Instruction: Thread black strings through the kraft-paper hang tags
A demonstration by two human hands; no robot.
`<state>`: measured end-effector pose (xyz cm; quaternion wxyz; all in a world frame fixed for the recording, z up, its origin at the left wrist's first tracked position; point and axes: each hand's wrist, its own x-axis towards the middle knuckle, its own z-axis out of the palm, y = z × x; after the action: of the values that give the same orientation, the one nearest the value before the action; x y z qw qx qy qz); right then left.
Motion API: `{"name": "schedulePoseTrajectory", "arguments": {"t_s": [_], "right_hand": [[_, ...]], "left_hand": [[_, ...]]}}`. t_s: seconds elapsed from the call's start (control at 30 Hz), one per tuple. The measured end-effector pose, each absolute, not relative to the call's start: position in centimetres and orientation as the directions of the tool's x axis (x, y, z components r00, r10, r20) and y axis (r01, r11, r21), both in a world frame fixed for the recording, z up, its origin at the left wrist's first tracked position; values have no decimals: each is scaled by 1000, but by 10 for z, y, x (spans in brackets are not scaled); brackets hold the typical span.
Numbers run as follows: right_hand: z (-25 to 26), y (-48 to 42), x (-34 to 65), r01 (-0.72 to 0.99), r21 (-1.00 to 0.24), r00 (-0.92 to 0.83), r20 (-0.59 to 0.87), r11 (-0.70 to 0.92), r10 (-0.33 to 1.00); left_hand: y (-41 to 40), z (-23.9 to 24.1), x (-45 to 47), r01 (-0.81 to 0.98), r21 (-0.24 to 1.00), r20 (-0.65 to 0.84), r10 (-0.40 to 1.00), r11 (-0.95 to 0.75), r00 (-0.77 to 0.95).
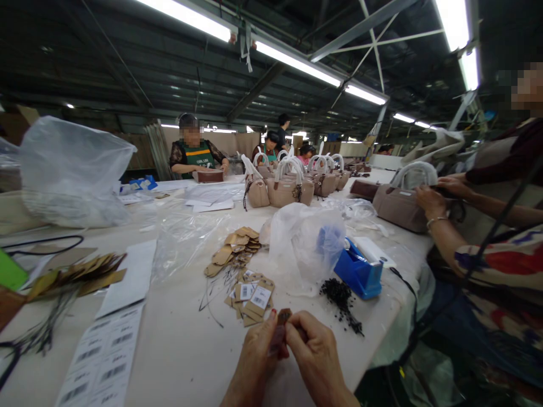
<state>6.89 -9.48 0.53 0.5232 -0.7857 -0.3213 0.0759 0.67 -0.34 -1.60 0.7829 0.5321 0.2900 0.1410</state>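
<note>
Head view: found the left hand [254,349] and right hand [314,346] drawn together above the near part of a white table [178,345], both clamped on a small brown piece [278,337]. Located this piece between the two hands, gripped by left thumb and fingers and pinched by right fingertips along its right side. Unable to tell its full shape, being partly covered by fingers. Noted just beyond: brown tags with barcode labels [259,297], lying in a loose pile; behind these, a heap of plain brown tags [223,255] with dark strings. Recorded to the right a scatter of small black pieces [337,295], near a blue tape dispenser [360,276] and crumpled clear plastic [292,251]. Recorded to the left a sheet of barcode labels [104,362]. Observed farther off a cluster of beige handbags [291,192] with wrapped handles; at far right, a co-worker's hands [431,202] on another handbag [399,208].
</note>
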Motion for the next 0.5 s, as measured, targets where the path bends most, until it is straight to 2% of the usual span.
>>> {"name": "schedulePoseTrajectory", "arguments": {"t_s": [0.23, 0.4, 0.5], "right_hand": [[6, -96, 70, 391, -895, 782, 199, -215, 591], [20, -98, 72, 217, -968, 814, 107, -128, 571], [24, -96, 74, 35, -999, 808, 18, -17, 588]], "left_hand": [[-3, -15, 7, 106, 937, -281, 536, 334, 796], [-7, -7, 5, 140, 928, -319, 538, 346, 780], [-8, -4, 4, 124, 932, -303, 545, 340, 782]]}}
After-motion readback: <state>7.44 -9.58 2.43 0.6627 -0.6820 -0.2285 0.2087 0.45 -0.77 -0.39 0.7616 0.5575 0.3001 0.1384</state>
